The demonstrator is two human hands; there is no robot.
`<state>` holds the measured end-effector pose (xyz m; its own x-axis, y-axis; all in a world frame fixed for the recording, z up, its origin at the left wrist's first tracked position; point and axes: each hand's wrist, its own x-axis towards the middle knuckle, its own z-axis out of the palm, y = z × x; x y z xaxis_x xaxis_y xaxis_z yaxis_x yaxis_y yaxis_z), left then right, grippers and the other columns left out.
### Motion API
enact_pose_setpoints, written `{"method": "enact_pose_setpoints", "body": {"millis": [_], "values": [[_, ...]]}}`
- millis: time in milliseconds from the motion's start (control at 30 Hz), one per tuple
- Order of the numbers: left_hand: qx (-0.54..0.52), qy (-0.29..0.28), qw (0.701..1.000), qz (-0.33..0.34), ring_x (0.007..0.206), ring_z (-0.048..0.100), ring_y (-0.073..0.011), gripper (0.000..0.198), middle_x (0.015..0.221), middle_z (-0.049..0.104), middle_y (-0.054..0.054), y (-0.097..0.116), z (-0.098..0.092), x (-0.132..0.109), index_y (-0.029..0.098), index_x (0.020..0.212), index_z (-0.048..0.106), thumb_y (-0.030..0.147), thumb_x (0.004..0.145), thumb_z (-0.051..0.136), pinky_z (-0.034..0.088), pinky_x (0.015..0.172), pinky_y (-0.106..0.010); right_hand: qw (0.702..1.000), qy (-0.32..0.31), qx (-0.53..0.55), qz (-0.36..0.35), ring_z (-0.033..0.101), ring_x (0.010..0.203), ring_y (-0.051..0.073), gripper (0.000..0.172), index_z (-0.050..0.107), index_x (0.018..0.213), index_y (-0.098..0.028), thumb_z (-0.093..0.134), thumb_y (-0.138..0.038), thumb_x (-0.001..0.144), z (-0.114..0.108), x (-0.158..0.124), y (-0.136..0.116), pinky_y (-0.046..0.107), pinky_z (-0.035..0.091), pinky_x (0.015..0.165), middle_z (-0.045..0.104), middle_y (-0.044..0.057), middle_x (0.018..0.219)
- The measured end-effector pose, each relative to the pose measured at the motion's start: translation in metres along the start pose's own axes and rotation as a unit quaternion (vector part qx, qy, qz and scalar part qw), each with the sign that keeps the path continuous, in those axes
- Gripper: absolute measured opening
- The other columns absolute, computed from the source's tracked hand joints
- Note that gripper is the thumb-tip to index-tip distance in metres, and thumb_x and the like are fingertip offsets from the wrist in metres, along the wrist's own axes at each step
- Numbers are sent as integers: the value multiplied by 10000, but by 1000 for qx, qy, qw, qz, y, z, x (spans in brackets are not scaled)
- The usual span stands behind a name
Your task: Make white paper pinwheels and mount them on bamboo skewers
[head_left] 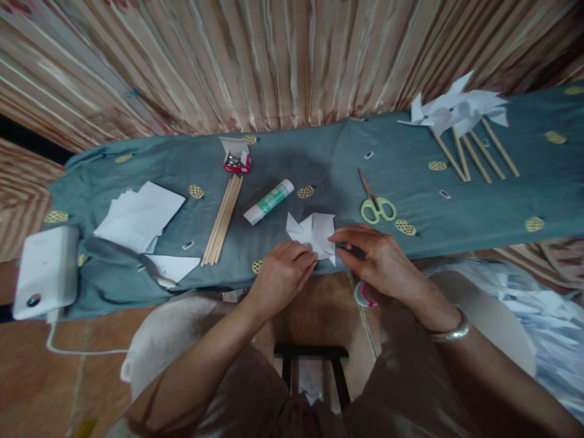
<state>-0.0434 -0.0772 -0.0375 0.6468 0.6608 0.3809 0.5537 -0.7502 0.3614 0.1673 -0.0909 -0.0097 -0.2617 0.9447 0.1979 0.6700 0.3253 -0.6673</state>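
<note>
A white paper pinwheel (314,232) lies at the near edge of a teal-covered board (319,158). My left hand (283,274) has its fingers curled and pressed on the pinwheel's lower left corner. My right hand (376,258) pinches a thin dark tool I cannot name, its tip at the pinwheel's right side. A silver bangle (449,331) sits on my right wrist.
A glue stick (268,201), wooden sticks (223,219), a red box of pins (237,159) and white paper sheets (139,216) lie to the left. Green scissors (376,204) lie right of the pinwheel. Finished pinwheels on sticks (460,121) rest far right. A white device (45,271) sits at the left end.
</note>
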Motion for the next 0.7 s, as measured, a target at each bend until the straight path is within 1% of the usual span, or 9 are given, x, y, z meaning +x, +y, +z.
{"method": "enact_pose_setpoints", "body": {"millis": [100,200,300,433,567,700], "values": [[-7,-3,1000,-4,823,628,-177,147,908,687,-57,0,-1,0,142,943,673,202,929,540,524,739,-308,1000,-12,4,-27,654,962,224,168,702,986,-176,620,-145,843,5,-1,2,365,511,869,733,76,1012],[-11,-7,1000,-3,827,626,-179,156,919,691,-64,0,-2,0,131,950,671,196,934,530,535,740,-314,998,-25,7,-51,649,967,224,134,702,966,-174,630,-157,854,10,-1,1,378,505,880,728,80,1024],[-11,-11,1000,1,820,623,-180,154,939,697,-70,2,-4,-1,126,954,669,185,932,529,544,733,-319,997,-32,13,-64,654,932,208,108,708,907,-176,602,-176,885,13,0,0,376,501,871,727,80,1009],[0,-14,1000,15,829,627,-197,142,953,707,-81,3,-7,-4,120,956,666,181,923,542,557,727,-343,998,-35,21,-52,647,912,207,108,706,903,-185,598,-190,892,14,1,0,377,502,850,728,68,970],[0,-7,1000,17,857,635,-207,173,993,714,-93,3,-10,-9,103,1052,637,164,916,549,563,755,-365,999,-36,16,-37,642,917,214,88,692,908,-196,606,-202,891,15,1,-1,375,503,845,728,57,954],[-9,-6,1000,12,852,632,-202,230,987,716,-91,1,-10,-12,93,1140,584,154,925,533,562,754,-361,999,-23,4,-30,641,906,209,125,673,913,-180,549,-193,924,18,1,-5,363,500,842,722,69,951]]}}
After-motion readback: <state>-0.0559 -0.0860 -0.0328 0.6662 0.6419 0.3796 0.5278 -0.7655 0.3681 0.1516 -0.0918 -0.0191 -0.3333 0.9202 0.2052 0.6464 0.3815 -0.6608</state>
